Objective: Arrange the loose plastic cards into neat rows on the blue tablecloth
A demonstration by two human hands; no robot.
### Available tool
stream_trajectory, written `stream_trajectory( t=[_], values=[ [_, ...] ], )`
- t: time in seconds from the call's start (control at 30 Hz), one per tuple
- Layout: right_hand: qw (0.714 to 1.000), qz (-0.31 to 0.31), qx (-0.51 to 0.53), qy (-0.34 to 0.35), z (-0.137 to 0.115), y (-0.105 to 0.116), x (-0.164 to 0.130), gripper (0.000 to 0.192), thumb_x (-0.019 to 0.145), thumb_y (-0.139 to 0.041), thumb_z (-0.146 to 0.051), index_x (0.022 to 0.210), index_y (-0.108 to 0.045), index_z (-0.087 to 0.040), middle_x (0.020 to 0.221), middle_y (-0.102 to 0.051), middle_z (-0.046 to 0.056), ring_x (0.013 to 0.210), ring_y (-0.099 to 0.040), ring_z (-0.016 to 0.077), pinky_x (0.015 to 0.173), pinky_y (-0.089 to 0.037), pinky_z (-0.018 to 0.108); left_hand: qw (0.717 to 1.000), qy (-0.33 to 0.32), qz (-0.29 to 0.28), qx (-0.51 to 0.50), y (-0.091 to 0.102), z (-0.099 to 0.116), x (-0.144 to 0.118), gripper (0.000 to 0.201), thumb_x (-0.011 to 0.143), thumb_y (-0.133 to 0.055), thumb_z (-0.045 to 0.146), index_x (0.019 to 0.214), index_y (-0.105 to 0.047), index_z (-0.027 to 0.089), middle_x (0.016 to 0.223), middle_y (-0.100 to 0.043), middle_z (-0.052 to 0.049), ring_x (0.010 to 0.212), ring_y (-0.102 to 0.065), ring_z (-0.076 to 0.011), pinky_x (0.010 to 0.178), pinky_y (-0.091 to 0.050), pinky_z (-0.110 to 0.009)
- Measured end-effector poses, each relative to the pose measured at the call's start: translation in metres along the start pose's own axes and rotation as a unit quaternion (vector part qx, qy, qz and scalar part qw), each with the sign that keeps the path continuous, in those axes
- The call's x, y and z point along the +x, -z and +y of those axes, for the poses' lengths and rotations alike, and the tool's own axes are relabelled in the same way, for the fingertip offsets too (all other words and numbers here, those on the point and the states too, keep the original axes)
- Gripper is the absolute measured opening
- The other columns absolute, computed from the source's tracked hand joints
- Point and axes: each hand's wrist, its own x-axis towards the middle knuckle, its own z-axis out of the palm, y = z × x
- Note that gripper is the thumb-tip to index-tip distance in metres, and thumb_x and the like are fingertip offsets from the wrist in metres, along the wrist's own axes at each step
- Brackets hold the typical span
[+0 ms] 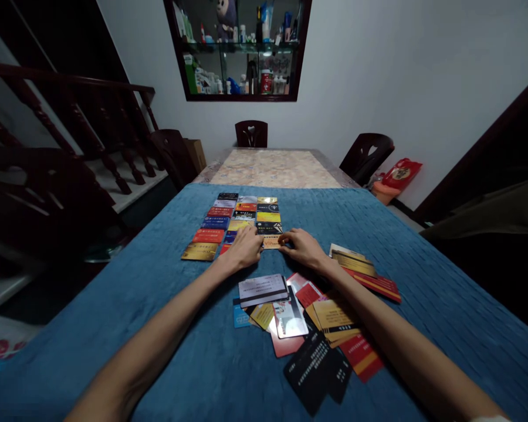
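Observation:
A pale orange card (271, 242) lies at the near end of the right-hand column of cards. My left hand (245, 247) is closed at its left edge, fingers curled. At the right edge my right hand (303, 246) pinches the same card. Just beyond it is a black patterned card (268, 228). Three columns of cards stretch away from me, with a gold card (199, 251) nearest in the left column. My left hand partly covers the near cards of the middle column.
Loose cards lie in a heap near me, among them a silver card (263, 289), a black card (310, 366) and a red card (374, 284). A blue cloth (158, 310) covers the near table. Dark chairs (365, 157) stand around it.

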Motion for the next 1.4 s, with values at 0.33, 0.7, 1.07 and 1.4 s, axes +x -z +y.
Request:
stream_trajectory(
  t=[0.33,0.7,1.07,1.4],
  values=[
    [1.0,-0.005,0.011,0.007,-0.001,0.002,0.001,0.019,0.086,-0.065,-0.023,0.102,-0.074,-0.022,0.101,-0.072,0.007,0.093,-0.063,0.0199,0.079,-0.043,0.027,1.0,-0.019,-0.001,0.011,0.006,0.001,-0.001,0.024,0.086,-0.05,0.012,0.098,-0.07,0.015,0.106,-0.061,-0.016,0.107,-0.052,-0.0306,0.091,-0.043,-0.043],
    [1.0,-0.011,0.008,0.012,-0.003,0.007,0.0,0.022,0.086,-0.064,-0.022,0.106,-0.074,-0.02,0.102,-0.073,0.007,0.095,-0.064,0.0195,0.08,-0.043,0.026,0.999,-0.028,0.008,0.018,0.002,0.0,-0.001,0.025,0.085,-0.049,0.011,0.099,-0.07,0.016,0.106,-0.061,-0.015,0.11,-0.051,-0.0305,0.094,-0.042,-0.045],
    [1.0,-0.003,0.024,0.018,-0.003,0.011,0.0,0.021,0.087,-0.063,-0.022,0.105,-0.074,-0.02,0.101,-0.075,0.007,0.091,-0.066,0.0199,0.078,-0.044,0.028,0.999,-0.03,0.011,0.005,0.008,0.004,-0.001,0.025,0.084,-0.05,0.009,0.097,-0.07,0.015,0.104,-0.061,-0.016,0.111,-0.05,-0.0325,0.094,-0.041,-0.046],
    [0.999,0.036,0.019,0.019,0.0,0.028,0.0,0.023,0.087,-0.06,-0.021,0.105,-0.074,-0.02,0.097,-0.074,0.006,0.089,-0.064,0.0185,0.077,-0.042,0.026,0.998,-0.054,0.022,0.012,0.008,0.011,0.0,0.024,0.09,-0.047,0.013,0.092,-0.071,0.014,0.1,-0.062,-0.016,0.103,-0.053,-0.0298,0.09,-0.044,-0.044]
  ],
)
